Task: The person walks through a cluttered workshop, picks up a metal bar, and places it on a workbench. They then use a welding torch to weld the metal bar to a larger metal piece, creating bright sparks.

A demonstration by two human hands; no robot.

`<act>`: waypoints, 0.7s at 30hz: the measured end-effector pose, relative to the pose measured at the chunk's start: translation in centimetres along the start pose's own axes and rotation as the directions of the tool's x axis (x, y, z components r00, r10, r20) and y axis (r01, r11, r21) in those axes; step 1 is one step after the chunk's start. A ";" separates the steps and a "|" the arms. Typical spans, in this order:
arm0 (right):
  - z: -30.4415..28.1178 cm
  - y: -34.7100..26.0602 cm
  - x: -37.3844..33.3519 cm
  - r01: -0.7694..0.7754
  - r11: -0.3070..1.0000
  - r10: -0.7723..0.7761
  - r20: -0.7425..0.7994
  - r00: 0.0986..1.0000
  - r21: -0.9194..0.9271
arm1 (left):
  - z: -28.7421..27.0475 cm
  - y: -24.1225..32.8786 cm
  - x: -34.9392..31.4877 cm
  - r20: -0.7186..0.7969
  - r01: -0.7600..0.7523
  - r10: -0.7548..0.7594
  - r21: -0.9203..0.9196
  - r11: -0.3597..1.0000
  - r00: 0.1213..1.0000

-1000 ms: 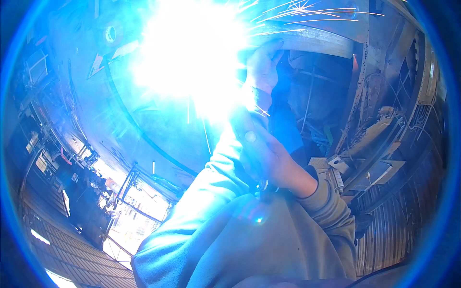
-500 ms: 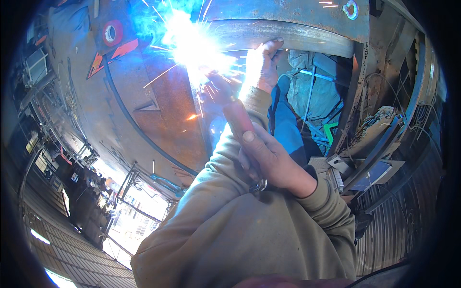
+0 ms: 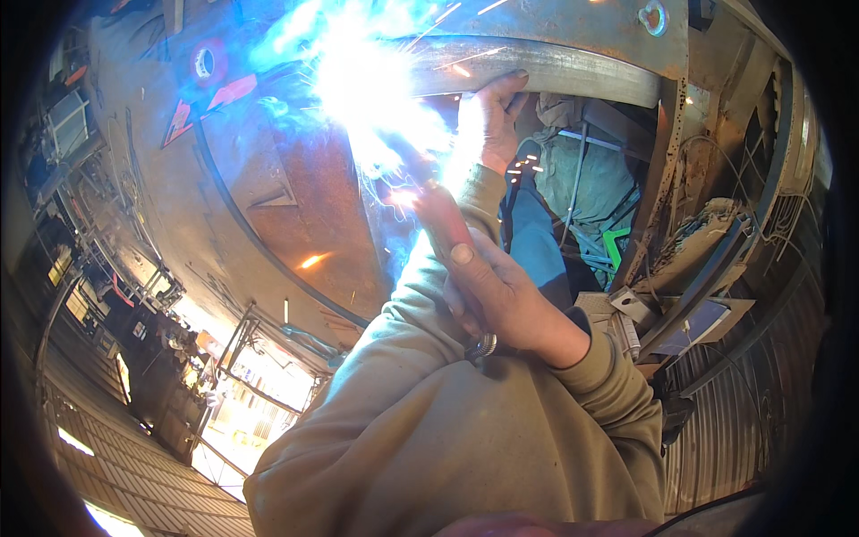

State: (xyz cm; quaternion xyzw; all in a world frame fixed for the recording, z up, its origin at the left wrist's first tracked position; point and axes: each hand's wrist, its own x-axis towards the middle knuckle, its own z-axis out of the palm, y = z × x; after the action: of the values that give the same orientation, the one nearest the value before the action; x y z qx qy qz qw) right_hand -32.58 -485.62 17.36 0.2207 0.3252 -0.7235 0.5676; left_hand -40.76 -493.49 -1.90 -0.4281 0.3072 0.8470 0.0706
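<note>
My right hand [image 3: 506, 291] is wrapped round the red handle of a welding torch [image 3: 445, 224]. The torch points up and left, its front end lost in a blinding arc [image 3: 362, 80] with blue smoke and sparks. Beyond it, my left hand [image 3: 490, 116] grips the lower edge of a long grey steel bar [image 3: 555, 72], fingertips bent against the metal. My left forearm passes beneath the torch. Glare hides the bar's left end and whatever the arc touches.
Left of the arc lies a broad steel table [image 3: 242, 242] with a dark cable [image 3: 228, 215], a red angled piece [image 3: 231, 92] and a roll of tape [image 3: 206, 63]. At right stand a rusty upright [image 3: 658, 197] and an open cardboard box [image 3: 635, 309]. My leg [image 3: 537, 224] shows below the bar.
The arc's glow has grown and blue smoke spreads further left. Sparks fly in different places, some near my foot. Both hands have hardly moved.
</note>
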 end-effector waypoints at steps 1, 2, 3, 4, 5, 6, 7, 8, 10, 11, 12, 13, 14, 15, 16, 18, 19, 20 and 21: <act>0.0 -0.1 0.0 0.002 1.000 -0.002 0.002 1.000 -0.005 | 0.0 0.0 0.0 -0.014 0.016 -0.016 0.019 1.000 1.000; 0.0 -0.1 0.0 0.002 1.000 -0.002 0.005 1.000 -0.004 | 0.0 0.1 0.0 -0.007 0.022 -0.022 0.028 0.999 1.000; 0.0 -0.2 0.0 0.005 1.000 -0.005 0.011 1.000 0.002 | 0.0 0.1 0.1 -0.010 0.028 -0.028 0.030 0.999 1.000; 0.0 -0.2 0.0 0.008 1.000 -0.008 0.016 1.000 0.008 | 0.0 0.1 0.1 -0.008 0.029 -0.029 0.032 0.999 1.000; 0.1 -0.3 0.0 0.005 1.000 -0.005 0.007 1.000 0.005 | 0.0 0.0 0.1 -0.016 0.030 -0.030 0.026 0.999 0.999; 0.1 -0.3 0.0 0.002 1.000 -0.002 -0.003 1.000 0.001 | -0.1 0.0 0.1 -0.022 0.032 -0.031 0.014 0.999 0.999; 0.1 -0.3 0.0 -0.005 1.000 0.005 -0.009 1.000 -0.008 | -0.1 0.0 0.2 -0.020 0.034 -0.034 0.019 0.999 0.999; 0.0 -0.3 -0.1 0.010 0.999 -0.009 0.004 1.000 -0.033 | -0.2 0.0 0.2 -0.016 0.038 -0.038 0.019 0.999 0.999; 0.0 -0.3 -0.4 -0.066 0.997 0.065 -0.034 0.997 -0.038 | -0.4 0.0 0.3 -0.004 0.078 -0.077 0.015 0.997 0.997; 0.0 -0.3 -0.5 -0.058 0.998 0.057 -0.036 0.998 -0.023 | -0.5 0.0 0.4 -0.001 0.084 -0.084 0.020 0.996 0.996; -0.1 -0.3 -0.5 -0.051 0.999 0.051 -0.038 0.998 -0.008 | -0.5 0.0 0.4 0.003 0.096 -0.096 0.019 0.995 0.995; -0.1 -0.3 -0.6 -0.042 0.999 0.043 -0.041 0.998 0.007 | -0.5 0.0 0.4 -0.012 0.097 -0.097 0.019 0.995 0.995; -0.2 -0.3 -0.6 -0.039 0.999 0.039 -0.032 0.999 0.006 | -0.4 0.1 0.5 -0.025 0.098 -0.098 0.020 0.995 0.995; -0.3 -0.3 -0.6 -0.036 0.999 0.036 -0.022 0.999 0.006 | -0.4 0.0 0.3 0.022 0.064 -0.064 0.009 0.998 0.998; -0.3 -0.3 -0.5 -0.032 0.999 0.032 -0.013 0.999 0.005 | -0.3 0.1 0.3 0.030 0.070 -0.070 0.016 0.997 0.997; -0.3 -0.2 -0.4 -0.040 0.999 0.040 -0.013 0.999 0.001 | -0.2 0.1 0.2 0.013 0.066 -0.066 0.019 0.998 0.998; -0.3 -0.2 -0.4 -0.044 0.999 0.044 -0.013 0.999 -0.001 | -0.2 0.1 0.2 0.022 0.066 -0.066 0.020 0.998 0.998; -0.3 -0.2 -0.3 -0.042 0.999 0.041 -0.013 0.999 -0.015 | -0.3 0.1 0.2 0.018 0.074 -0.074 0.023 0.997 0.997; -0.3 -0.1 -0.2 -0.039 0.999 0.039 -0.015 0.999 -0.030 | -0.5 -0.1 0.4 0.014 0.082 -0.083 0.026 0.996 0.996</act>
State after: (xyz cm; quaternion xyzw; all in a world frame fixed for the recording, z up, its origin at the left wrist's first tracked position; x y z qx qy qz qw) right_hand -32.66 -485.29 17.31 0.2235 0.3355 -0.7057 0.5826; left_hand -40.61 -493.79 -2.44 -0.4330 0.2993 0.8426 0.1133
